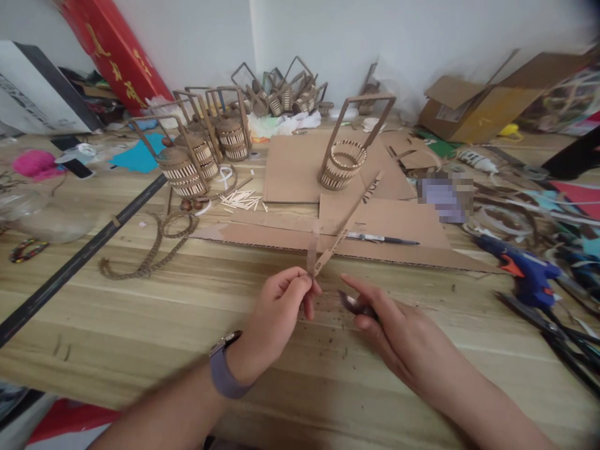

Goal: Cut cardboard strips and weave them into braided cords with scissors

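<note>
My left hand (276, 309), with a watch (227, 369) on its wrist, pinches the lower end of a narrow cardboard strip (347, 226). A shorter piece stands up at the pinch, and the long part slants up to the right. Curled around a small knife (352, 304), my right hand (405, 334) is just right of the strip, apart from it; the index finger is stretched out, and the knife's handle is mostly hidden. Beyond the hands lie cardboard sheets (398, 219) with a pen (384, 239) on them. A small handled basket (344, 165) stands upright on the cardboard behind.
Several lidded baskets (185, 172) stand at left, near loose white sticks (241, 200) and a braided cord (150, 262). A black bar (89, 253) crosses the left side. A blue glue gun (529, 275) and black scissors (553, 331) lie right. An open carton (478, 100) is behind.
</note>
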Tool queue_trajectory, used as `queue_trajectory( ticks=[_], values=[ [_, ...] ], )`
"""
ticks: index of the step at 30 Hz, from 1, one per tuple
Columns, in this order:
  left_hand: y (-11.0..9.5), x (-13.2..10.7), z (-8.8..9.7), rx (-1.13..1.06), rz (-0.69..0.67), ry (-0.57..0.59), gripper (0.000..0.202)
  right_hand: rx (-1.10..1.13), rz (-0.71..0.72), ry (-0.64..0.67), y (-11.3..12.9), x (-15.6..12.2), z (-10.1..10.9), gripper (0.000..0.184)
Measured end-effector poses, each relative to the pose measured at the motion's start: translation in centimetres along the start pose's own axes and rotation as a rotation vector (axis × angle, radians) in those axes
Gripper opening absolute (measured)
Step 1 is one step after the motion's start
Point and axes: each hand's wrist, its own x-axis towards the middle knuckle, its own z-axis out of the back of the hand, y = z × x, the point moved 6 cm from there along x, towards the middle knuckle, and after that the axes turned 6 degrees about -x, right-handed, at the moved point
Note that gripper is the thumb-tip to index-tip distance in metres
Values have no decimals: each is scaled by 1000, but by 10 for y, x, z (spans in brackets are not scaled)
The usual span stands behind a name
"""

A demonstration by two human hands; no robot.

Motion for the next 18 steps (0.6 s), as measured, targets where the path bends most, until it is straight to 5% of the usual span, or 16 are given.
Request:
queue_trajectory(
  ticks=[7, 18],
  values=[
    [-4, -8, -12, 129, 21, 124, 25, 1, 48, 20, 3, 0, -4, 38],
    [-5, -10, -15, 164, 34, 160, 25, -59, 97, 27, 5, 0, -7, 35]
  ],
)
